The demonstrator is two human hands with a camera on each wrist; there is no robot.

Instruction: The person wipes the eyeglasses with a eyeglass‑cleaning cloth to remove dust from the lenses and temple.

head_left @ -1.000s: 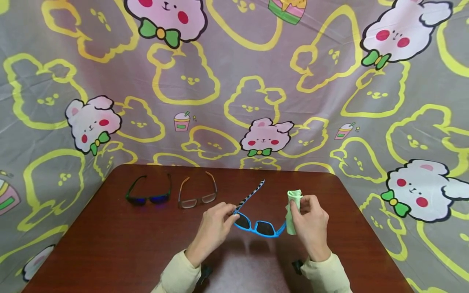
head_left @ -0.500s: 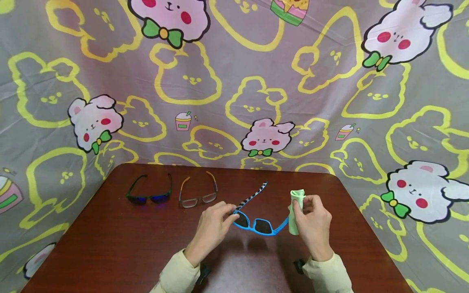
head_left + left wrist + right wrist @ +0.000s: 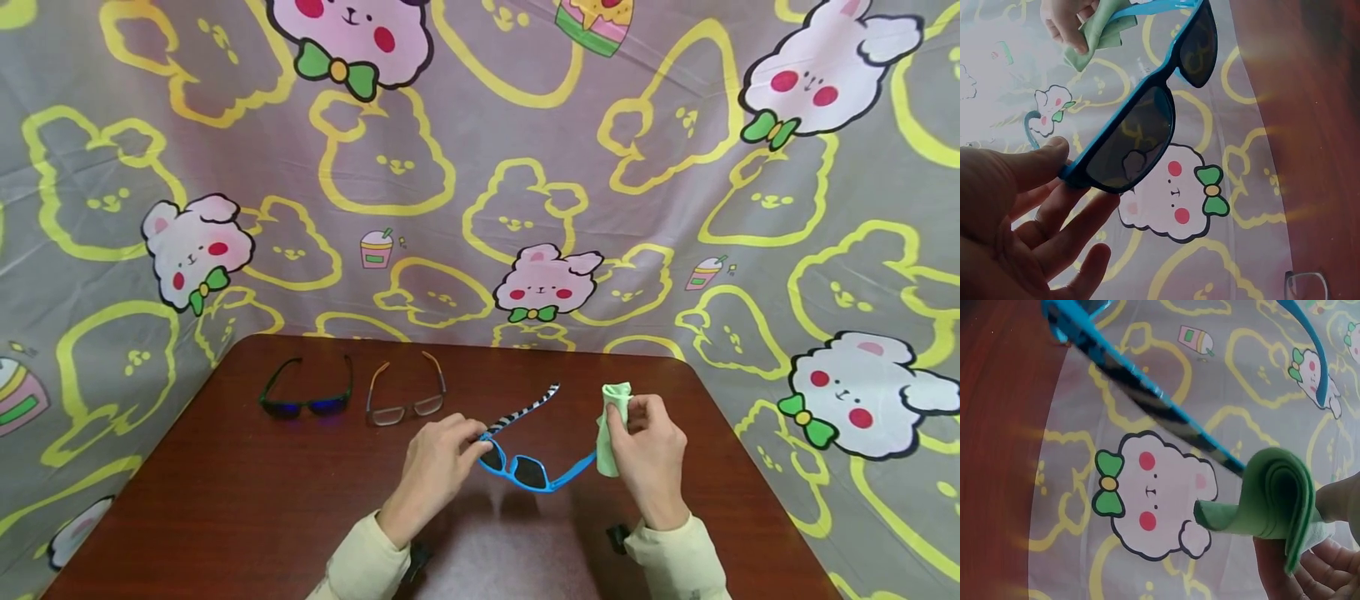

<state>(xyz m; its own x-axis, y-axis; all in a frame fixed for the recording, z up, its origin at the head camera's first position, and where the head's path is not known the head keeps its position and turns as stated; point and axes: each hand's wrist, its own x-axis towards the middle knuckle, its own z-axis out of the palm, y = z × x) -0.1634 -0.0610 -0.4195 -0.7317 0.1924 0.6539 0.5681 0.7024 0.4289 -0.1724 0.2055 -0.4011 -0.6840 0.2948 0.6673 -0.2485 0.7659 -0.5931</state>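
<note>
Blue-framed sunglasses (image 3: 531,472) with dark lenses and zebra-striped temples are held up above the table. My left hand (image 3: 437,467) pinches them at the left hinge corner, thumb on one side and fingertips on the other, as the left wrist view shows. My right hand (image 3: 647,454) grips a folded light green cloth (image 3: 613,429). The cloth wraps around the end of the right temple (image 3: 1166,412), hiding its tip. In the right wrist view, the cloth (image 3: 1272,494) appears rolled in layers between thumb and fingers.
On the brown table (image 3: 247,500), dark sunglasses with blue lenses (image 3: 306,408) lie open at the back left. Beside them are clear eyeglasses (image 3: 407,410) with orange temple ends. A cartoon-patterned curtain (image 3: 420,192) encloses the back and sides.
My right hand has shifted slightly right with the cloth, toward the temple's end. The sunglasses have turned a little, their right side swinging nearer to me.
</note>
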